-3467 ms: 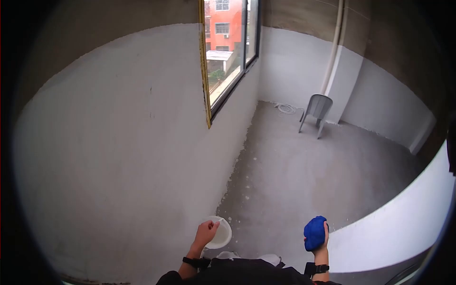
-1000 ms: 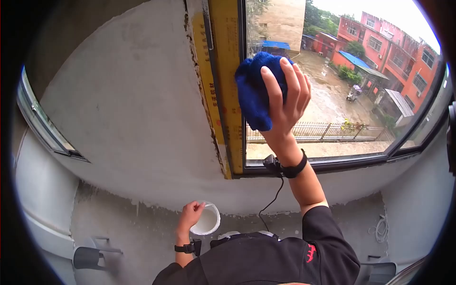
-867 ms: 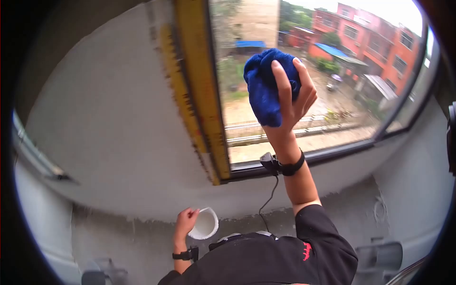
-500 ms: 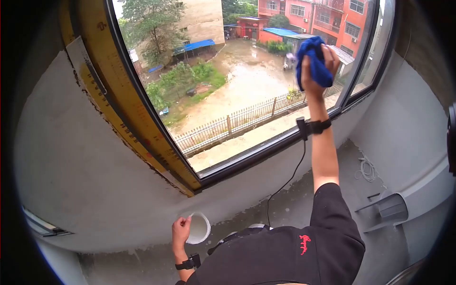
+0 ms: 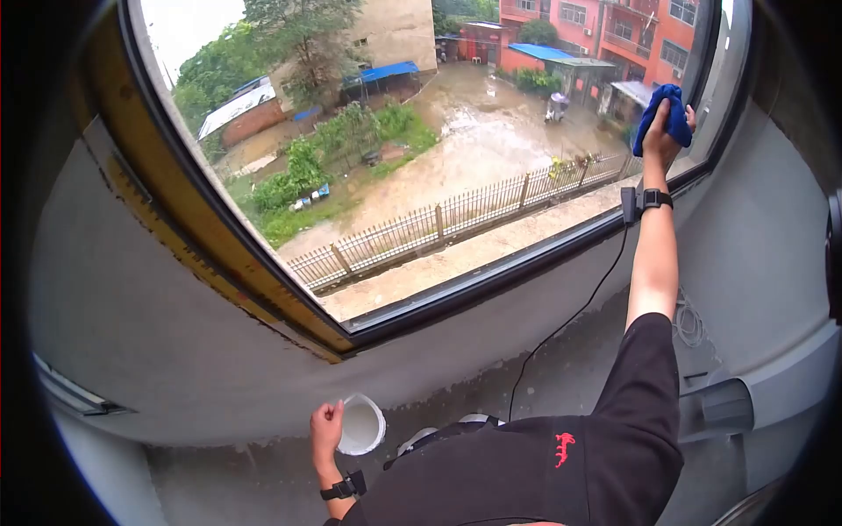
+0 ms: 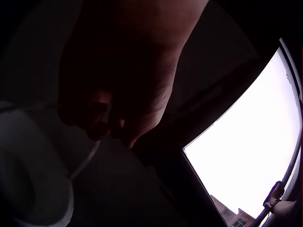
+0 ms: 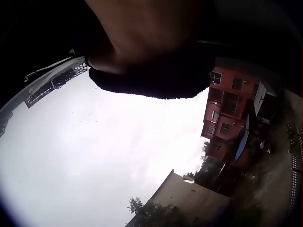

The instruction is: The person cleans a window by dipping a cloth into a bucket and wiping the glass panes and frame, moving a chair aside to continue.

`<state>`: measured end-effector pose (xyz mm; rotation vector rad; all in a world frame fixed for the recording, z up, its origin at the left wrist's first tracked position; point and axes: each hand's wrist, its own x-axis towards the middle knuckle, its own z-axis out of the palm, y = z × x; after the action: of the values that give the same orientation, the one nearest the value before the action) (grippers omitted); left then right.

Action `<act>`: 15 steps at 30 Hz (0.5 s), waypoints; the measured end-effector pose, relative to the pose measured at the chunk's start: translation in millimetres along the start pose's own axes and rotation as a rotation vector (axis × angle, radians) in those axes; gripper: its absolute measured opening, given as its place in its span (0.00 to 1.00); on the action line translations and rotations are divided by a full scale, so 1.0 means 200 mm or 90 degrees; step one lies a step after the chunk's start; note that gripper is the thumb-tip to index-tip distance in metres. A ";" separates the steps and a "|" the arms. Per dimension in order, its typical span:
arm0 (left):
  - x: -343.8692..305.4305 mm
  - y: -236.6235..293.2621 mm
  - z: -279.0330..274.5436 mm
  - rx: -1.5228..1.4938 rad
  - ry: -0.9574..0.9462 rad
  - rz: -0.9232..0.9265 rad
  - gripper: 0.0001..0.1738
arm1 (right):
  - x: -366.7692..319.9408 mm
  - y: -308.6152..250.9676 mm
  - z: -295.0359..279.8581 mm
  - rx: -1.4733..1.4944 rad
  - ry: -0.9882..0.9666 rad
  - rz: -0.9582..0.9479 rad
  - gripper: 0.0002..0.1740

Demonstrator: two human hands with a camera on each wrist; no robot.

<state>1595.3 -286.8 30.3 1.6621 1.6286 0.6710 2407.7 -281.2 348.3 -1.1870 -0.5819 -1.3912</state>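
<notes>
My right hand [image 5: 662, 140] grips a blue cloth [image 5: 651, 123] at the right part of the window [image 5: 412, 202], arm stretched out. In the right wrist view the cloth [image 7: 151, 85] shows as a dark fuzzy edge below the hand, against the bright pane. Low on the left, my left hand [image 5: 326, 431] has its fingers curled round the thin handle of a white bucket [image 5: 381, 431]. The left wrist view shows that hand [image 6: 118, 80] dark, with the handle [image 6: 86, 163] running down from the fingers to the bucket rim [image 6: 70, 203].
A black window frame [image 5: 491, 279] with a yellow-covered strip [image 5: 202, 254] on its left borders the pane. Below it is a grey wall [image 5: 421, 368]. A grey chair [image 5: 728, 405] and a coiled cable [image 5: 689, 323] are on the floor at the right. A black cord [image 5: 561, 329] hangs from the right wrist.
From the left part of the window, the right hand has moved with the cloth to its right side. The view has turned too. The left hand still holds the bucket handle.
</notes>
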 end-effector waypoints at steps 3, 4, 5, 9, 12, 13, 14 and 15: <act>0.00 -0.03 0.05 -0.014 -0.007 -0.004 0.26 | 0.04 0.16 -0.02 -0.127 -0.076 0.130 0.41; 0.00 -0.03 0.06 -0.025 -0.006 -0.013 0.26 | 0.06 0.18 -0.05 -0.164 -0.121 0.229 0.46; -0.02 -0.02 0.07 -0.037 -0.003 -0.023 0.27 | 0.07 0.13 -0.08 -0.187 -0.155 0.379 0.49; -0.05 0.06 0.08 -0.035 0.004 -0.045 0.26 | 0.03 0.33 0.01 -0.145 -0.202 0.466 0.58; -0.07 0.08 0.10 -0.051 -0.008 -0.041 0.26 | 0.02 0.26 -0.01 -0.094 -0.211 0.526 0.57; -0.06 0.10 0.10 -0.062 -0.018 -0.031 0.25 | 0.02 0.23 -0.03 -0.079 -0.211 0.548 0.57; -0.05 0.11 0.10 -0.073 -0.028 -0.016 0.25 | 0.00 0.06 -0.06 -0.002 -0.174 0.451 0.43; -0.03 0.10 0.10 -0.073 -0.029 -0.014 0.25 | -0.02 -0.05 -0.04 0.007 -0.138 0.381 0.34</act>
<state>1623.2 -295.4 33.9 1.5646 1.5454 0.6983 2395.0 -284.5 343.9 -1.3704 -0.3377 -0.7583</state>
